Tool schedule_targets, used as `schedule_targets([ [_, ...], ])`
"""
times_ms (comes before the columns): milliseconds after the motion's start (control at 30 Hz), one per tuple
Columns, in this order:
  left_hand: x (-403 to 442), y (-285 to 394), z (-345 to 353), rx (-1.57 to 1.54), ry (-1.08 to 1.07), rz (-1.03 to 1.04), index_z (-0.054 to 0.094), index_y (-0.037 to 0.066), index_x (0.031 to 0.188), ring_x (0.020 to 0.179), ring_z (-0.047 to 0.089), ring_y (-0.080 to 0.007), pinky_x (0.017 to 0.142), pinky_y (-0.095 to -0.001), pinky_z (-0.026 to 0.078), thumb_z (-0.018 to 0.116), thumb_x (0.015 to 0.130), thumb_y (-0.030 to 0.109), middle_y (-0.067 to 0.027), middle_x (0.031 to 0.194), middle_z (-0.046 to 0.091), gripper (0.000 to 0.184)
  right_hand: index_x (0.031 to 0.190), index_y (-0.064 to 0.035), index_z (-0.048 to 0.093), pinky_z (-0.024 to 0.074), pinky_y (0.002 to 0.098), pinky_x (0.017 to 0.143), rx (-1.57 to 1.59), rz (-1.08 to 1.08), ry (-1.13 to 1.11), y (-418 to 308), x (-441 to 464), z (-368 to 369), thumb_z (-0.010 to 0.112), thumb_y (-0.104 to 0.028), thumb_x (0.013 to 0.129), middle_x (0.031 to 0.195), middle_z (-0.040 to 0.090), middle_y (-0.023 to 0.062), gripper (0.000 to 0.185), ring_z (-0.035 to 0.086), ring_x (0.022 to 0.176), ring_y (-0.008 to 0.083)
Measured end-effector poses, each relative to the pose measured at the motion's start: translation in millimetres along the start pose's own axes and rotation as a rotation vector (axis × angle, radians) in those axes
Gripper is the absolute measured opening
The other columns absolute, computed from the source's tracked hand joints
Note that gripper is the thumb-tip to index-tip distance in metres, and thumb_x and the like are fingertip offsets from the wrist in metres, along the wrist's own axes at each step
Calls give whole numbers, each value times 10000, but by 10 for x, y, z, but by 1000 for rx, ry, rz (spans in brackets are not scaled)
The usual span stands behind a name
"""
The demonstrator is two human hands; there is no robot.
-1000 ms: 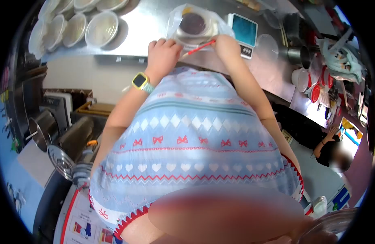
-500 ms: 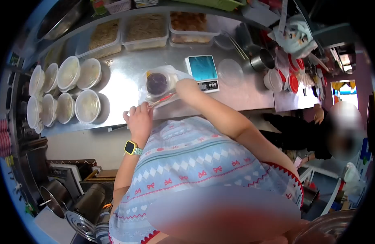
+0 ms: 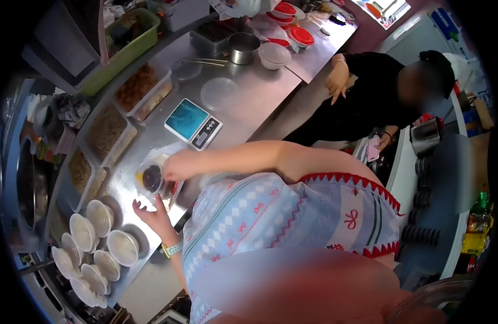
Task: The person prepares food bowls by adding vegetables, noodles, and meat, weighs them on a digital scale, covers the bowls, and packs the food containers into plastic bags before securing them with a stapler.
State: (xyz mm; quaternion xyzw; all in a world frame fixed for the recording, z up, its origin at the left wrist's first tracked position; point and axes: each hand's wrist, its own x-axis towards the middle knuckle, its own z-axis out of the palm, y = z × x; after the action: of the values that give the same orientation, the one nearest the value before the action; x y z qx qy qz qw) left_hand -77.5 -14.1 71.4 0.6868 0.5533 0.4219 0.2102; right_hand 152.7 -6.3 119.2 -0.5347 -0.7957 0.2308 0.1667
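Note:
A clear plastic bag (image 3: 172, 150) lies on the steel counter, and through it shows a round tub with a dark top (image 3: 151, 177). My right hand (image 3: 180, 165) is closed at the bag's side nearest me, its fingertips mostly hidden, and seems to grip the plastic. Something red shows beside the bag under that hand, too small to make out. My left hand (image 3: 153, 214), with a watch on the wrist, is just beside the tub with its fingers spread apart. A kitchen scale (image 3: 194, 124) with a blue top stands behind the bag.
Several lidded tubs (image 3: 123, 248) stand at the counter's left end. Open boxes of food (image 3: 106, 132) line its back edge. Beyond the scale are a clear lid (image 3: 219, 94), a steel pot (image 3: 243, 47) and chopsticks (image 3: 205, 61). A person (image 3: 362, 97) in black stands right, holding a pink phone.
My view has swung to the right, bringing more of the other person into sight. My left hand has come off the bag's near edge and its fingers have spread. My right hand stays at the bag.

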Motion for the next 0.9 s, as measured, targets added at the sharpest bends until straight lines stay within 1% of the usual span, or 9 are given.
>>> schedule_targets([
  [100, 188, -302, 58, -63, -109, 63, 596, -21, 1035, 841, 544, -235, 815, -365, 451, 694, 877, 188, -111, 935, 604, 280, 844, -105, 717, 517, 391, 725, 359, -144, 455, -188, -139, -916, 620, -237, 865, 867, 684, 76, 165, 648, 788, 244],
  [167, 212, -317, 21, -267, -234, -92, 571, -6, 1015, 857, 524, -201, 795, -341, 445, 674, 893, 190, -91, 940, 580, 253, 1054, -106, 697, 497, 373, 838, 310, -468, 670, -574, -172, -1590, 595, -232, 895, 972, 692, 78, 226, 636, 927, 263],
  [233, 205, -111, 16, -293, -225, -249, 534, -5, 1066, 909, 500, -179, 804, -321, 434, 694, 876, 193, -91, 1018, 547, 317, 1162, -101, 669, 480, 371, 890, 233, -688, 751, -917, -52, -1985, 574, -241, 915, 1014, 694, 77, 299, 624, 1002, 267],
  [333, 153, -40, 85, -121, -165, -126, 472, -13, 1194, 1042, 488, -274, 893, -381, 420, 775, 799, 240, -167, 1156, 488, 558, 1351, -107, 551, 429, 386, 980, 225, -835, 869, -1275, 37, -2158, 507, -233, 956, 1169, 647, 116, 417, 568, 1118, 291],
  [400, 148, -11, 96, -19, -135, -26, 449, -24, 1252, 1115, 472, -394, 960, -464, 397, 814, 738, 249, -242, 1190, 472, 686, 1458, -67, 407, 392, 409, 1036, 265, -659, 775, -1270, -91, -2312, 445, -223, 983, 1355, 537, 176, 502, 519, 1226, 290],
  [533, 146, 57, 97, 199, -163, 66, 472, -6, 1246, 1091, 472, -441, 945, -501, 397, 778, 739, 196, -260, 1188, 471, 626, 1473, -14, 344, 420, 442, 1008, 458, -623, 848, -840, -173, -2435, 390, -198, 996, 1435, 451, 208, 513, 563, 1195, 298],
  [633, 119, 116, 118, 240, -180, 38, 515, 19, 1208, 1076, 482, -429, 933, -499, 402, 758, 769, 218, -255, 1170, 480, 539, 1380, -33, 482, 436, 410, 1037, 818, -664, 1036, -569, -302, -2843, 432, -217, 992, 1547, 311, 186, 433, 472, 1298, 324],
  [700, 111, 119, 160, 207, -126, 13, 548, 27, 1171, 1056, 493, -423, 918, -499, 409, 739, 793, 236, -244, 1151, 490, 472, 1375, 2, 487, 449, 327, 949, 820, -514, 1251, -351, -292, -3155, 412, -179, 981, 1400, 518, 113, 440, 576, 1077, 185],
  [900, 103, -34, 263, 185, -36, -133, 595, -48, 1050, 1002, 519, -402, 889, -473, 424, 681, 841, 202, -230, 1060, 540, 336, 1398, -18, 485, 422, 277, 963, 437, -341, 1369, 843, -91, -4146, 381, -170, 1019, 1382, 532, 78, 421, 554, 1117, 148],
])
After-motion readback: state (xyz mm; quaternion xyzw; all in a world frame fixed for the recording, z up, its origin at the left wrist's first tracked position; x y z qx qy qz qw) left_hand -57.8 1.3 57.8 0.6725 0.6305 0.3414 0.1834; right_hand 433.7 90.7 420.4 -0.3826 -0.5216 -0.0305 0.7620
